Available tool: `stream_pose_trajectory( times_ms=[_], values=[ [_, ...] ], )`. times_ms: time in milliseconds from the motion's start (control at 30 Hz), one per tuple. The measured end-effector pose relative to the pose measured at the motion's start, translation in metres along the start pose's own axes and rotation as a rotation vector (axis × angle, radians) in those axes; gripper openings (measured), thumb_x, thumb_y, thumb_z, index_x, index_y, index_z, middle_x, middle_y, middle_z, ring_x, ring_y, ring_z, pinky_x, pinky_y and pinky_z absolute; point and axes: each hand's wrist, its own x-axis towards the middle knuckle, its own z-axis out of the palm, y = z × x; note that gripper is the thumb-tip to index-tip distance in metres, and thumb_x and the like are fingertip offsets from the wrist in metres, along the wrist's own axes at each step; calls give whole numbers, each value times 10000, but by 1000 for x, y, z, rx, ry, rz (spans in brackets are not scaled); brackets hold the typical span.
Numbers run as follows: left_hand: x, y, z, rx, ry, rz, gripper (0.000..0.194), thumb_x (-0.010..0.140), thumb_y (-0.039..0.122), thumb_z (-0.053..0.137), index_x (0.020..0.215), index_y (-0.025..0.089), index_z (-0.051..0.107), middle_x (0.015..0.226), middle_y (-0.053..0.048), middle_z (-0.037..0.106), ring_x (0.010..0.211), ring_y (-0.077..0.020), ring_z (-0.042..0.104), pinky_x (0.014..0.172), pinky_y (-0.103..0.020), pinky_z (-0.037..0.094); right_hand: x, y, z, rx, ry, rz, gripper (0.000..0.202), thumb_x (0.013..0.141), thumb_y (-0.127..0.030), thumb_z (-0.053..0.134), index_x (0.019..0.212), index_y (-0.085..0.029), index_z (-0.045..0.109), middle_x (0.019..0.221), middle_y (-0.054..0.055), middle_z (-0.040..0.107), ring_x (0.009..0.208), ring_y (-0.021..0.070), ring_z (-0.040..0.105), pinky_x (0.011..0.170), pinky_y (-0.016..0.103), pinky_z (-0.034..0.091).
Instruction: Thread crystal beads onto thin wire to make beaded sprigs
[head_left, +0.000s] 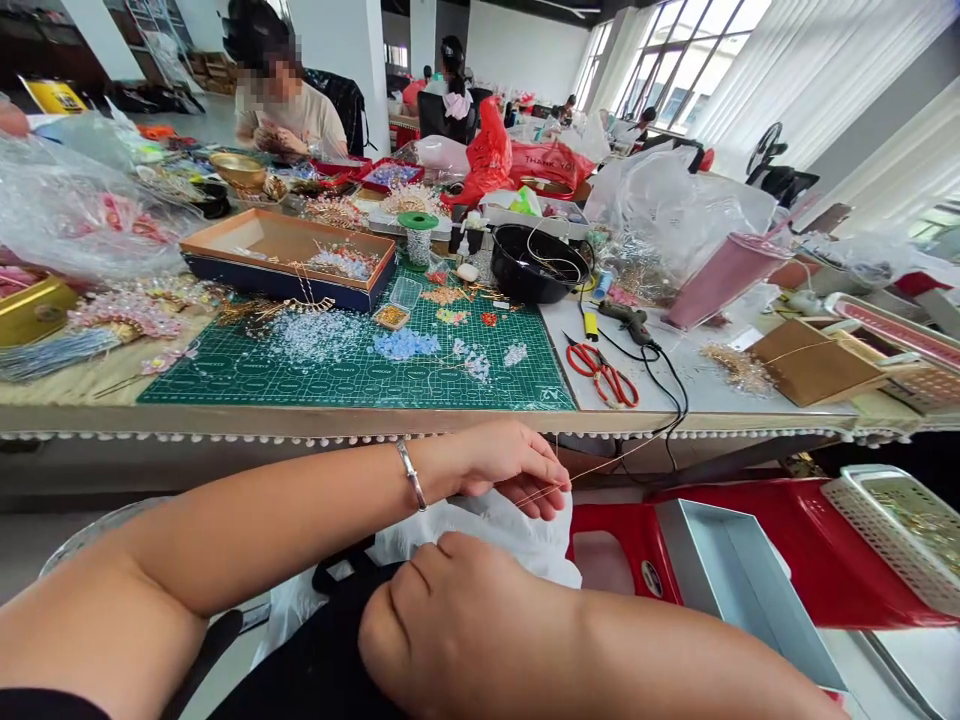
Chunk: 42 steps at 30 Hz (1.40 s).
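Note:
My left hand (517,465), with a silver bangle (411,475) at the wrist, is held just below the table's front edge. A thin gold-coloured wire (611,463) is pinched between its fingers and stretches away to the right. Closer to my body, my right hand (442,610) is closed over my lap with its back towards me. Its fingertips are hidden, so whatever it holds cannot be made out. White plastic (480,515) lies beneath both hands.
A green cutting mat (360,385) carries piles of beads. Red-handled pliers (600,375), a glue gun (626,322) and a black bowl (536,265) stand to the right. A pale blue box (750,570) sits on a red stool (795,530). A person (289,110) works across the table.

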Motion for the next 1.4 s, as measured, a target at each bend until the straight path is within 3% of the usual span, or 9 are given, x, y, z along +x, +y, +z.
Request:
stream_pose_trajectory(
  times_ms=[167, 367, 500, 667, 867, 1033, 1133, 1267, 1400],
  values=[
    [-9, 24, -1, -15, -41, -53, 147, 792, 234, 612, 762, 105, 676, 671, -46, 663, 549, -108, 601, 519, -223, 432, -3, 12, -7, 87, -112, -1, 60, 848, -172, 499, 819, -146, 545, 646, 3, 600, 515, 158, 511, 432, 306, 310],
    [-19, 45, 1, 143, 204, 204, 152, 749, 242, 642, 700, 100, 665, 548, 3, 545, 457, -49, 383, 435, -212, 176, -30, 31, 11, 196, -108, 117, 54, 861, -195, 495, 858, -172, 543, 703, -9, 629, 605, 138, 548, 530, 269, 359],
    [-22, 40, 0, 134, 333, 324, 205, 761, 306, 626, 694, 112, 642, 511, 42, 448, 474, -55, 330, 476, -232, 166, -83, 73, 31, 207, -25, 498, 176, 875, -357, 543, 945, -200, 579, 818, 1, 664, 752, 127, 601, 678, 242, 437],
    [-20, 25, 2, 63, 342, 263, 246, 748, 354, 632, 712, 110, 624, 516, 46, 423, 466, -55, 260, 487, -249, 116, -158, 162, 19, -8, 98, 1192, 236, 920, -314, 524, 1084, -154, 580, 1056, 62, 618, 881, 176, 615, 768, 375, 514],
    [-15, 19, 11, 28, 314, 240, 258, 739, 371, 633, 722, 115, 611, 529, 43, 423, 468, -57, 234, 491, -263, 94, -173, 220, 4, 95, 140, 1516, 291, 906, -305, 552, 1160, -163, 559, 1169, 82, 584, 980, 208, 601, 820, 418, 512],
    [-22, 19, 7, -13, 333, 233, 269, 723, 389, 647, 726, 122, 613, 536, 41, 424, 472, -60, 227, 487, -257, 96, -162, 197, -2, 355, 260, 1533, 372, 904, -319, 538, 1240, -169, 484, 1091, 78, 596, 866, 182, 613, 743, 368, 517],
    [-25, 20, 4, -46, 352, 236, 249, 715, 370, 654, 724, 124, 615, 538, 41, 425, 470, -59, 218, 485, -258, 90, -158, 148, 2, 662, 275, 1391, 498, 868, -329, 531, 1322, -197, 373, 833, 7, 624, 595, 118, 571, 563, 251, 480],
    [-20, 20, 6, -21, 358, 228, 235, 737, 358, 637, 721, 124, 622, 527, 45, 421, 458, -58, 218, 480, -253, 98, -155, 82, 7, 1009, 272, 1256, 483, 856, -534, 451, 1164, -162, 477, 600, -69, 467, 391, 66, 377, 350, 174, 289],
    [-11, 17, 12, 43, 344, 240, 227, 759, 343, 622, 724, 119, 629, 518, 40, 433, 477, -64, 274, 486, -235, 140, -153, 62, -6, 1261, 319, 972, 415, 862, -561, 465, 1005, -175, 519, 751, -6, 475, 665, 129, 474, 581, 233, 421]
  ],
)
